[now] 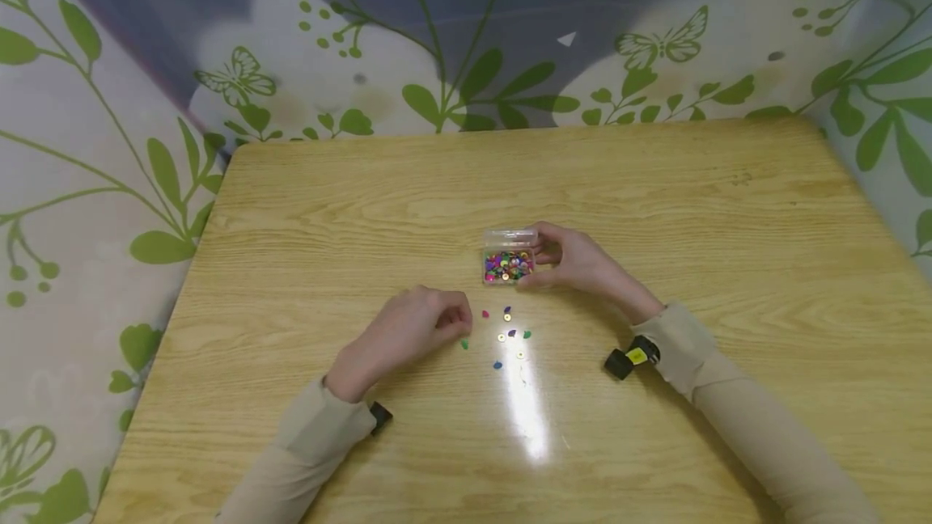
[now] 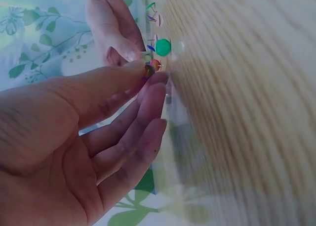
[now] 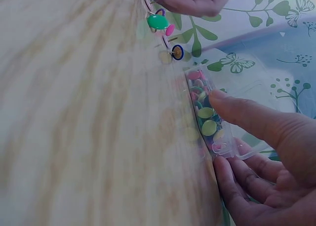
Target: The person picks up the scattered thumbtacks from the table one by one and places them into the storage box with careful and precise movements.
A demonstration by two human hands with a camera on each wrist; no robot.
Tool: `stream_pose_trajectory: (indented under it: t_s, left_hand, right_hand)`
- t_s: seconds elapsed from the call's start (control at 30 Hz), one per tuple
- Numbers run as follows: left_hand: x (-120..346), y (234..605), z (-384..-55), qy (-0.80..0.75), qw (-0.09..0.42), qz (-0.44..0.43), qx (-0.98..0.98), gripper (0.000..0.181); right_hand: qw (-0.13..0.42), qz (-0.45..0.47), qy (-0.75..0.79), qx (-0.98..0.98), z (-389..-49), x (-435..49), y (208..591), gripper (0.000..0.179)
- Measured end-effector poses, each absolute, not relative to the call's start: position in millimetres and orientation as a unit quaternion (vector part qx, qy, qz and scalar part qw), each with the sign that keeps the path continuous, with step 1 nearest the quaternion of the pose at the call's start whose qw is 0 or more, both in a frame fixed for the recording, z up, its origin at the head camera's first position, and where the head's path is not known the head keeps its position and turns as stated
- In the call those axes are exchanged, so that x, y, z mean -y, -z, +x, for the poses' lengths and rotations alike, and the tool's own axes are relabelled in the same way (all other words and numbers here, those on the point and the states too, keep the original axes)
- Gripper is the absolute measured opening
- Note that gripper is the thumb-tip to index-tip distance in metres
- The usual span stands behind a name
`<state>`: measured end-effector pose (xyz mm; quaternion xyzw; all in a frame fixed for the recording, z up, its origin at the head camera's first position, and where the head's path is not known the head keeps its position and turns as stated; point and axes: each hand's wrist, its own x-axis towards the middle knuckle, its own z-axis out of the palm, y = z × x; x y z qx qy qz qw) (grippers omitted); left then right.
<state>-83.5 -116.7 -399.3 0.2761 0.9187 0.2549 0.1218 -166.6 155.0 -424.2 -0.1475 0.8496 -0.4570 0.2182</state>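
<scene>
My left hand is low over the table, left of the loose thumbtacks. In the left wrist view its thumb and index finger pinch a small gold-coloured thumbtack, partly hidden by the fingertips. A green thumbtack lies just below that hand in the head view. My right hand grips the right side of a small clear plastic box, thumb on the near side and fingers behind. The box's lid stands raised at the back. Many coloured thumbtacks fill the box.
Several loose thumbtacks, among them a blue one and a pink one, lie in front of the box on the wooden table. A leaf-patterned curtain borders the table at the back and sides.
</scene>
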Motion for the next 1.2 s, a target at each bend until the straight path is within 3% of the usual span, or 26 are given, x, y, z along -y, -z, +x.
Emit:
stream_pose_trajectory:
  t_s: [0.43, 0.77, 0.87, 0.97, 1.2]
  left_hand:
    - [107.0, 392.3, -107.5, -0.265, 0.067, 0.212, -0.938, 0.006]
    - [100.6, 393.1, -114.7, -0.228, 0.119, 0.22, -0.941, 0.015]
    - [98.9, 394.2, -114.8, -0.22, 0.13, 0.224, -0.941, 0.01]
    - [97.8, 395.2, -115.0, -0.213, 0.119, 0.229, -0.942, 0.003]
    - [96.1, 394.1, -120.8, -0.245, 0.093, 0.216, -0.941, 0.006]
  right_hand:
    - [0.221, -0.145, 0.457, -0.849, -167.6, -155.7, 425.1, 0.072]
    - [0.217, -0.148, 0.457, -0.85, -166.5, -153.7, 423.4, 0.069]
    - [0.217, -0.148, 0.458, -0.849, -166.1, -153.5, 423.0, 0.069]
    - [0.218, -0.149, 0.46, -0.848, -165.8, -153.7, 422.5, 0.069]
    - [0.218, -0.15, 0.458, -0.849, -166.6, -154.4, 423.3, 0.071]
